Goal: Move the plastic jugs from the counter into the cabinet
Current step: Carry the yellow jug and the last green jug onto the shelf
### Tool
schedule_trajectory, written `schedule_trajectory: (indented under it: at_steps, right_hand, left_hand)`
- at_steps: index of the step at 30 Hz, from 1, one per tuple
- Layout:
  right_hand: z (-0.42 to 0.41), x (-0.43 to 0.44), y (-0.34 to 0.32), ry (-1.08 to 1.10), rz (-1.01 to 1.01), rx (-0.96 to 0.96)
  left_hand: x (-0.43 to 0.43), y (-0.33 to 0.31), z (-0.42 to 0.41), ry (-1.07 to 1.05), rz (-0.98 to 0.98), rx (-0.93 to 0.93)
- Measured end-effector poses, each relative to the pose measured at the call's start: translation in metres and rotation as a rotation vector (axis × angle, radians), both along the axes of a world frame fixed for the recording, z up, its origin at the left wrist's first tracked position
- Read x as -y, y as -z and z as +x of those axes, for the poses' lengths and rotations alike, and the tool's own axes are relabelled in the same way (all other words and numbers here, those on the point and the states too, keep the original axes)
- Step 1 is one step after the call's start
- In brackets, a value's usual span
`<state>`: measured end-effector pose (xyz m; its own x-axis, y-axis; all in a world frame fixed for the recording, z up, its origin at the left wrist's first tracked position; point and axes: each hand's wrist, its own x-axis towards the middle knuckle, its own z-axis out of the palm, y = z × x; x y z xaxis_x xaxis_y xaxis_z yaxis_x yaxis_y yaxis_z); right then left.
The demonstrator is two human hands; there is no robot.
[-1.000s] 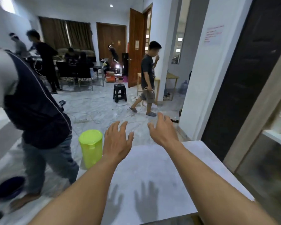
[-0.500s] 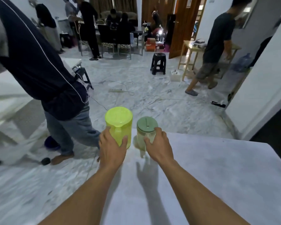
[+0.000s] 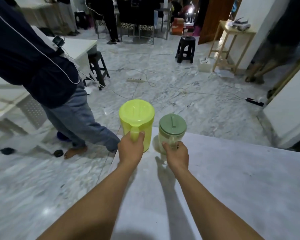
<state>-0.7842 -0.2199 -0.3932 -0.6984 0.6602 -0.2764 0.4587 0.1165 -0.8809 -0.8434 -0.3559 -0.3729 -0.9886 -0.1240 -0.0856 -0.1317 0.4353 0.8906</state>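
A lime-yellow plastic jug (image 3: pixel 137 116) with a lid stands at the far left corner of the white counter (image 3: pixel 232 179). My left hand (image 3: pixel 130 149) is closed around its handle. Right beside it stands a smaller clear jug with a grey-green lid (image 3: pixel 172 126). My right hand (image 3: pixel 177 155) grips that jug's clear handle. Both jugs are upright and appear to rest on the counter. The cabinet is not in view.
A person in a dark top and jeans (image 3: pixel 47 78) stands close to the counter's left edge. Beyond lie a marble floor with cables (image 3: pixel 180 90), black stools (image 3: pixel 185 49), a wooden side table (image 3: pixel 232 42) and a white wall (image 3: pixel 291 108) at right.
My open hands came down onto the two jugs and closed on their handles. The view tilted down and left; the second jug came into sight.
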Motion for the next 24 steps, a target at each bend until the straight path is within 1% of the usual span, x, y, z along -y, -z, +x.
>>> schedule_trajectory:
  at_steps: [3,6,9,11,14,18,24]
  right_hand:
    - [-0.004,0.006,0.004,0.041,0.044,-0.047]
    - [-0.004,0.010,0.001,0.080,0.081,-0.067]
    - [0.000,0.008,-0.010,0.122,0.080,-0.091]
    - [0.006,0.007,-0.026,0.159,0.070,-0.121]
    - [0.017,0.002,-0.055,0.215,0.072,-0.150]
    - [0.043,-0.013,-0.106,0.320,0.102,-0.219]
    - [0.111,-0.045,-0.189,0.498,0.205,-0.290]
  left_hand:
    - [-0.002,-0.001,-0.004,-0.028,0.035,-0.067]
    - [0.000,-0.004,-0.010,-0.032,0.001,-0.097]
    - [0.000,-0.010,-0.013,0.013,-0.008,-0.137]
    - [0.003,-0.023,-0.012,0.050,0.010,-0.127]
    - [0.000,-0.050,-0.007,0.110,0.043,-0.143]
    - [-0.019,-0.104,0.007,0.219,0.107,-0.198]
    - [-0.059,-0.185,0.046,0.409,0.172,-0.272]
